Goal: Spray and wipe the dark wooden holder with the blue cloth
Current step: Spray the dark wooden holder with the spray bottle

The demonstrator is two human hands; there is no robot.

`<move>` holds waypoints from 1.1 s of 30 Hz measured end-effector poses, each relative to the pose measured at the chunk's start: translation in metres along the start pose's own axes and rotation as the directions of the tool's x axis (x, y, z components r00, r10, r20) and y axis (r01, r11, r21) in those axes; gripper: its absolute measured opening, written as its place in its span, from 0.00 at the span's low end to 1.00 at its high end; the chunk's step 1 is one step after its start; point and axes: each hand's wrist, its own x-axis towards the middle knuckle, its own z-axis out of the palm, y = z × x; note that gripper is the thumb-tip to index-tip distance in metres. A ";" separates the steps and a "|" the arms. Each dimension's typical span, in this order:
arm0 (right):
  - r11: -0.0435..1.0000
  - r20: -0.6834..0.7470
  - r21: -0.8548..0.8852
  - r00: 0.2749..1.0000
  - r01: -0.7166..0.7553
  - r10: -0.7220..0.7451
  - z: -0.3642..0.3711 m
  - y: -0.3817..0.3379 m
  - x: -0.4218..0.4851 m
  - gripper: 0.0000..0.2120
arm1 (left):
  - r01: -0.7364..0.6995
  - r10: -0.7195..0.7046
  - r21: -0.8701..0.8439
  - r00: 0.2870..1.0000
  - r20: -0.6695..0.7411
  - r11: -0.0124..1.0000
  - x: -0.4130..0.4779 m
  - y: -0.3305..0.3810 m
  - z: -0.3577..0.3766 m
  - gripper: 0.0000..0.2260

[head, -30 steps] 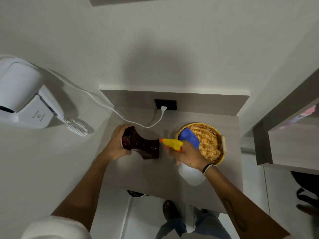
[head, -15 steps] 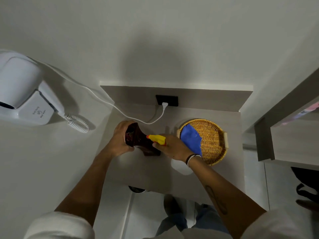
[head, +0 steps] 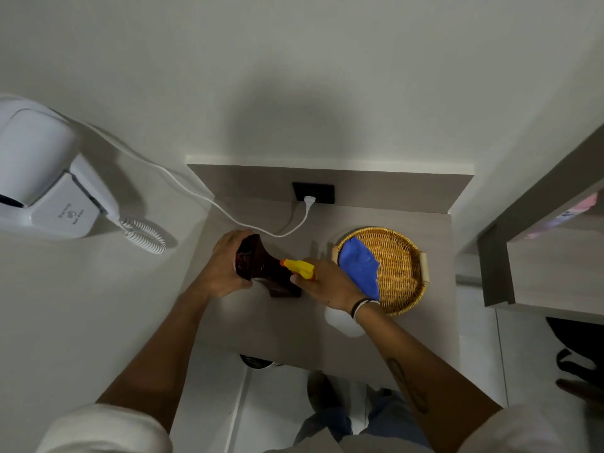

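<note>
Gripping hands [head: 228,266] hide much of the dark wooden holder [head: 266,273].

A single head-worn wide-angle camera looks steeply down onto the desk [head: 327,338] from above its near edge, facing the wall behind it. The desk fills mid-frame at arm's length. Left of the desk a wall-mounted hair dryer [head: 42,178] enters the frame; below the desk's near edge, floor shows. No second view exists.
</note>
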 end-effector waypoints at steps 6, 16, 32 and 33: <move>1.000 0.007 0.005 1.000 0.000 0.000 -0.003 0.005 -0.007 0.23 | 0.023 -0.026 0.081 0.999 0.025 0.996 0.003 -0.002 0.000 0.49; 0.992 -0.115 0.100 0.989 -0.077 0.088 -0.006 0.026 -0.020 0.23 | 0.147 -0.088 0.587 0.988 -0.128 0.796 0.004 0.021 0.022 0.56; 0.989 -0.145 0.094 0.981 -0.112 0.125 -0.008 0.042 -0.031 0.22 | -0.094 0.117 0.689 0.993 0.014 0.718 0.015 0.022 0.018 0.54; 0.989 -0.151 0.097 0.981 -0.108 0.122 -0.008 0.042 -0.032 0.21 | -0.104 0.115 0.591 0.993 0.019 0.800 0.015 0.021 0.019 0.52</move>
